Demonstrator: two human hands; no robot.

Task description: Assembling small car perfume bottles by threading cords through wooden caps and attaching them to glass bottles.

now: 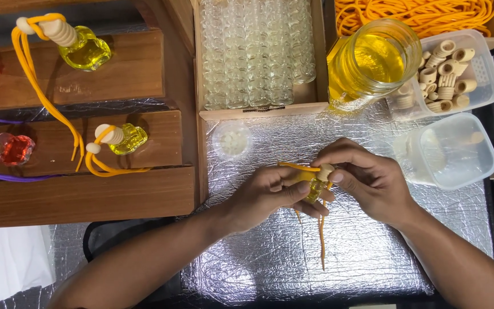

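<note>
Where hands meet: crinkled foil mat [367, 246]

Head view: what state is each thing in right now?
Small bottle: held in left hand, yellow-filled.
Wooden cap: on bottle, pinched by right hand.
Glass jar: open, yellow liquid inside.
Cap container: open, part full.
Clear tub: nearly empty.
</note>
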